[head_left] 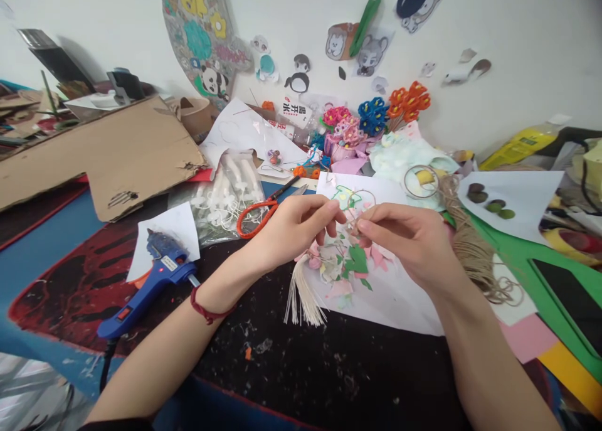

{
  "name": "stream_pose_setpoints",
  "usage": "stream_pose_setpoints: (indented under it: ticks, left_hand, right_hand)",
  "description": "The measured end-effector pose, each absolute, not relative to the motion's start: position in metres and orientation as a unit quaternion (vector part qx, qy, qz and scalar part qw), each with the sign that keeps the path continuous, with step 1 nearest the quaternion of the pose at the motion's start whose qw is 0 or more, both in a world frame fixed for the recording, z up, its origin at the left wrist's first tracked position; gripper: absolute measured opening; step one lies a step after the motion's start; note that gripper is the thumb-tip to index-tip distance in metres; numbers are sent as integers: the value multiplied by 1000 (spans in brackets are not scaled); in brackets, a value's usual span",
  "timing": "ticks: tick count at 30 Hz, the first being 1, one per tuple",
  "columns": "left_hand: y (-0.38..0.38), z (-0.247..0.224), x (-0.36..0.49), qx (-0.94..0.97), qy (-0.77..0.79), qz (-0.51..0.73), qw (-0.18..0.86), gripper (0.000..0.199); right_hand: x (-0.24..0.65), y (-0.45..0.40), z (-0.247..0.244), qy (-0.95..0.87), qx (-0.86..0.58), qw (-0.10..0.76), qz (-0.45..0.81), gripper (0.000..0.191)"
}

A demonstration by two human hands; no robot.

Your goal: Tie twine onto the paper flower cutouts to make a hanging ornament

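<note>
Over a white sheet of paper [404, 305], my two hands meet with their fingertips close together. My right hand [409, 236] pinches thin brown twine, with a small loop of twine [364, 192] standing above the fingers. My left hand [296, 227] is closed too, its thumb and index finger at the same twine; its grip is partly hidden. Below the hands lie scraps of green, pink and pale material [355, 261]. A cream tassel [305, 296] spreads over the paper's left edge onto the dark mat; how it joins the twine is hidden.
Left of my arm lies a blue glue gun [150, 287] on white paper. Orange-handled scissors [256, 218] rest beside a plastic bag [228, 196]. A twine bundle [470, 249] and a phone [569, 299] lie right. Cardboard [94, 155] and crafted flowers [374, 114] stand behind.
</note>
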State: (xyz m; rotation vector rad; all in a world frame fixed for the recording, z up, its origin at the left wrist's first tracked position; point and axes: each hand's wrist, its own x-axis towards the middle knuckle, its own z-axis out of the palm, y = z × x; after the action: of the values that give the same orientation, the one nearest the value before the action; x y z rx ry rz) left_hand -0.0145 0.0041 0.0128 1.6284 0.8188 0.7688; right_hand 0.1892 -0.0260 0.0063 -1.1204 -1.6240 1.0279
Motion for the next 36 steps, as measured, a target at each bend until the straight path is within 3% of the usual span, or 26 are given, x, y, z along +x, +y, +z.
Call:
stream_pose_setpoints:
  ticks: [7,13,18,36]
  left_hand:
    - [2,11,-10,703,309,340,542,27]
    - [0,11,-9,674,296,335,589,26]
    - [0,9,-10,684,279,328,589,27]
    - [-3,2,-5,765,319,336,447,18]
  right_hand:
    - [189,-24,9,-674,-452,409,417,17]
    - [193,-22,6,-670,-432,342,498,33]
    - [192,-21,-2,-608,-413,357,577,17]
    - [189,-18,-6,-596,-389,430,556,14]
